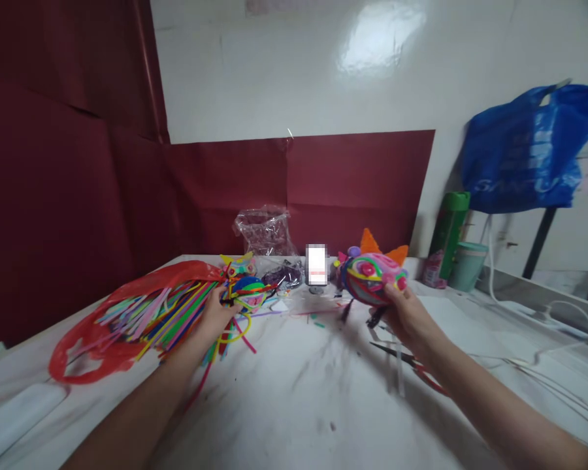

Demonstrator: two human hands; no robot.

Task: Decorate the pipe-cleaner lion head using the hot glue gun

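My right hand is closed round a colourful handmade craft figure. It is rounded and covered in pink, white and yellow strips, with orange pointed felt pieces on top and dark tufts hanging below. On the left, my left hand is closed at a smaller craft figure with a blue and green top and a pink and white side. Behind that one sits another craft figure with yellow points. Beside my left wrist, many coloured pipe cleaners lie on a red plastic bag.
Scissors lie under my right forearm. Clear plastic packaging and a blurred-screen phone stand at the back. A green spray can, a pale green cup and a hanging blue bag are at right.
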